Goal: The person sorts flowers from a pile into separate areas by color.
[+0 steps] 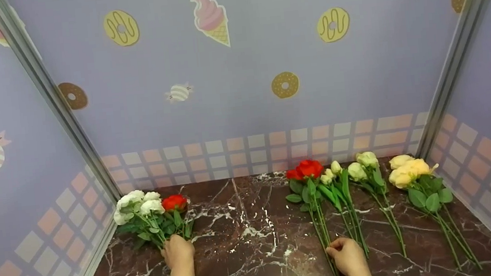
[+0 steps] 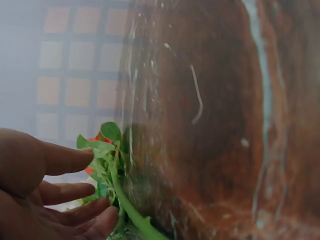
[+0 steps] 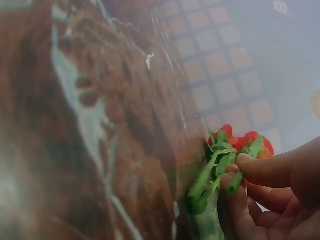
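At the left of the table, my left hand (image 1: 179,255) is at the stems of a bunch with white flowers (image 1: 150,206) and a red rose (image 1: 174,202). In the left wrist view its thumb and fingers (image 2: 70,159) are spread apart beside a green stem (image 2: 131,212). My right hand (image 1: 349,256) is over the lower stems of the red roses (image 1: 309,168). The right wrist view shows its thumb (image 3: 270,169) and forefinger pinching a cut green stem (image 3: 234,186), while other stems hang beside it.
Right of the red roses lie pale tulips (image 1: 336,168), pale green roses (image 1: 367,159) and yellow flowers (image 1: 410,171), stems towards me. The dark marbled table (image 1: 248,264) is bounded by a patterned back wall (image 1: 238,66) and side walls.
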A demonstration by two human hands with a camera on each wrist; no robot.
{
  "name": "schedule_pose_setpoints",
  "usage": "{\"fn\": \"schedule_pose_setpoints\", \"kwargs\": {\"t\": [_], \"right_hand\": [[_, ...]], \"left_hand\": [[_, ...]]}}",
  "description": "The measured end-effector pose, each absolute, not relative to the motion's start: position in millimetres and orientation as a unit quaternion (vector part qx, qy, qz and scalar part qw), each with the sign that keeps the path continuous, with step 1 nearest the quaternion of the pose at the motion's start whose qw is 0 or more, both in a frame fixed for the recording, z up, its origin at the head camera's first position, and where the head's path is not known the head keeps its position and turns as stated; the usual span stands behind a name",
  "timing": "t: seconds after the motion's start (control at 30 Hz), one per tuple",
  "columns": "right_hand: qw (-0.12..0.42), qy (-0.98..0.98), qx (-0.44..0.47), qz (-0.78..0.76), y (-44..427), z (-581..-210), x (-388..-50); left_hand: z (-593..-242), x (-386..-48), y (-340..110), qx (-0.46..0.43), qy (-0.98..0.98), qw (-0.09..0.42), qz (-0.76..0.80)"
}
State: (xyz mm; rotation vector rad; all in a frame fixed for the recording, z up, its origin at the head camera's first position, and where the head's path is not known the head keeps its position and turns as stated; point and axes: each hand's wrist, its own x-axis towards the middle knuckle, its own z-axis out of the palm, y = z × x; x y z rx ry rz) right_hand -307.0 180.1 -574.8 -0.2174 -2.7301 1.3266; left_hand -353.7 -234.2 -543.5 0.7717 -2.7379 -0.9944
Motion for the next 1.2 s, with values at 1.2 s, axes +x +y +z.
{"fn": "schedule_pose_setpoints", "kwargs": {"t": [1.2], "right_hand": [[-0.007,-0.921,-0.101,0.376,177.4,-575.0,-308.7]], "left_hand": [[-534.3,-357.9,-220.8,0.194,-0.689,0.024,-0.698]]}}
